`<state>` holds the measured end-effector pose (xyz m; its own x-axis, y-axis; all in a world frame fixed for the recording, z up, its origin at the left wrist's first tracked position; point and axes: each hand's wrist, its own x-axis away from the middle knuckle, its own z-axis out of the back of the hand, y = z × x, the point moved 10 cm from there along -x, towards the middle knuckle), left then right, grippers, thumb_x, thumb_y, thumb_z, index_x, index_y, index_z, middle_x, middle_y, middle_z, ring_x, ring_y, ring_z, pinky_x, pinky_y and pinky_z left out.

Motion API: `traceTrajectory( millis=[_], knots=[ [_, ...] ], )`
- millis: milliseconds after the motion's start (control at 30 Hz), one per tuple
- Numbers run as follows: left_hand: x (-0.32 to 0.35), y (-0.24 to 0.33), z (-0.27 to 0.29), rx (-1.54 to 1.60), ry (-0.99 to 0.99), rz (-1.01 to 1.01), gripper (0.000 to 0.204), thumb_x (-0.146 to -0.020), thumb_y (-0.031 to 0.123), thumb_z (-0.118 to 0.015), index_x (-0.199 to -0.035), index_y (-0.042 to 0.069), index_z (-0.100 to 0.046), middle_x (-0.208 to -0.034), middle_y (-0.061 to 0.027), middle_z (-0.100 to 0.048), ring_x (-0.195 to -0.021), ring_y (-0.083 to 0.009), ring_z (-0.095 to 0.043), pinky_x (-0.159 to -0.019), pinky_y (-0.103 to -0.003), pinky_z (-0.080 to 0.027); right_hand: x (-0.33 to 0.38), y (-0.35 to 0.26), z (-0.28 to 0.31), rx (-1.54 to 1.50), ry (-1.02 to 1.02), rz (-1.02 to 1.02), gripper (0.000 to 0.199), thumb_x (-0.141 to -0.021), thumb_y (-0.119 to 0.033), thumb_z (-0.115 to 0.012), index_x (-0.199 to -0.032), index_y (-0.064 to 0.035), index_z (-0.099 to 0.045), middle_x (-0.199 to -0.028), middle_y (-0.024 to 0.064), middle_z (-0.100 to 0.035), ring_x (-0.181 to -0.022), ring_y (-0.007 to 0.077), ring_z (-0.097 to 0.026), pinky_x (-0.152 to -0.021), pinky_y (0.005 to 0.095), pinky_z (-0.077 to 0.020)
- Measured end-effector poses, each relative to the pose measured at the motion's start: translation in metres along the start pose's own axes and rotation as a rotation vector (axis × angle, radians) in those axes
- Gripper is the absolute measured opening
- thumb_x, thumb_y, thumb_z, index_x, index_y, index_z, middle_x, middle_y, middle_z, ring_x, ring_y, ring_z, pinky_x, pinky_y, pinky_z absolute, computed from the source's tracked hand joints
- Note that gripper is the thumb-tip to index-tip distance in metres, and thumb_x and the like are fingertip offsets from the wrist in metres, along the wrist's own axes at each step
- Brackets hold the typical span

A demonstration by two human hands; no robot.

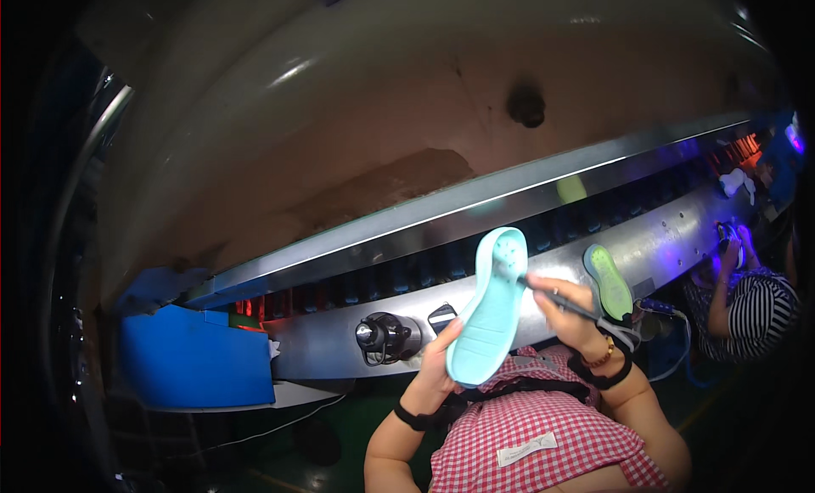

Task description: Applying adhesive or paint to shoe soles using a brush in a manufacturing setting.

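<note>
My left hand grips the wide lower end of a turquoise shoe sole, fingers along its left edge. The sole is tilted up, with its hollow inner face showing. In my right hand is a slim dark-handled tool that looks like a brush. Its blurred tip lies over the sole's upper end, near a cluster of small marks; whether it touches cannot be made out. To the right of that hand, a green shoe sole with a dark rim rests on the metal bench.
A black lidded container and a small dark flat object stand on the metal bench. Behind runs a roller conveyor. A blue box-like unit is at left. Cables and a co-worker are at right.
</note>
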<state>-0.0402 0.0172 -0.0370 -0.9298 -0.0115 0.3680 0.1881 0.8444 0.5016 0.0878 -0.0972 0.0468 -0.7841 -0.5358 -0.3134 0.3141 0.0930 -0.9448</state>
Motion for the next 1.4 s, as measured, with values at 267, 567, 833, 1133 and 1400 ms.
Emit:
traceTrajectory(
  millis=[267, 567, 833, 1133, 1400],
  knots=[
    [0.044, 0.223, -0.007, 0.028, -0.151, -0.712, 0.058, -0.089, 0.044, -0.029, -0.123, -0.002, -0.041, -0.121, -0.0214, -0.047, -0.107, -0.0417, -0.049, -0.084, -0.057, -0.042, -0.004, 0.027, 0.018, -0.814, -0.138, -0.162, 0.022, -0.082, -0.003, -0.053, -0.102, 0.0059, -0.057, -0.104, 0.0283, -0.057, -0.041, 0.0081, -0.047, -0.043, 0.0167, -0.0401],
    [0.029, 0.359, 0.075, -0.395, 0.467, -0.932, 0.069, -0.083, 0.044, -0.050, -0.133, 0.001, -0.031, -0.135, -0.0202, -0.034, -0.129, -0.0301, -0.028, -0.103, -0.042, -0.027, 0.009, 0.068, 0.014, -0.839, -0.053, -0.295, 0.019, -0.085, -0.007, -0.050, -0.100, 0.0036, -0.056, -0.101, 0.0225, -0.060, -0.041, 0.0077, -0.045, -0.039, 0.0168, -0.0369],
    [-0.049, 0.348, 0.015, -0.835, 0.519, -0.789, 0.064, -0.083, 0.043, -0.052, -0.128, 0.000, -0.036, -0.129, -0.0199, -0.040, -0.125, -0.0296, -0.033, -0.101, -0.040, -0.029, 0.021, 0.092, 0.029, -0.889, 0.069, -0.379, 0.021, -0.086, -0.005, -0.051, -0.103, 0.0034, -0.059, -0.101, 0.0172, -0.062, -0.048, 0.0076, -0.052, -0.044, 0.0170, -0.0429],
    [-0.150, 0.324, -0.056, -1.381, 0.530, -0.666, 0.059, -0.082, 0.041, -0.054, -0.122, -0.001, -0.043, -0.122, -0.0197, -0.046, -0.120, -0.0291, -0.039, -0.099, -0.039, -0.031, 0.071, 0.149, 0.090, -0.908, 0.344, -0.507, 0.019, -0.084, -0.006, -0.052, -0.099, 0.0034, -0.058, -0.099, 0.0185, -0.062, -0.048, 0.0094, -0.051, -0.043, 0.0176, -0.0411],
    [-0.209, 0.296, -0.092, -1.847, 0.571, -0.583, 0.055, -0.081, 0.039, -0.056, -0.116, -0.003, -0.049, -0.115, -0.0194, -0.052, -0.116, -0.0286, -0.045, -0.097, -0.037, -0.034, 0.064, 0.163, 0.101, -1.010, 0.355, -0.510, 0.020, -0.084, -0.008, -0.055, -0.100, 0.0034, -0.059, -0.095, 0.0143, -0.062, -0.049, 0.0100, -0.051, -0.044, 0.0188, -0.0406]
  ],
)
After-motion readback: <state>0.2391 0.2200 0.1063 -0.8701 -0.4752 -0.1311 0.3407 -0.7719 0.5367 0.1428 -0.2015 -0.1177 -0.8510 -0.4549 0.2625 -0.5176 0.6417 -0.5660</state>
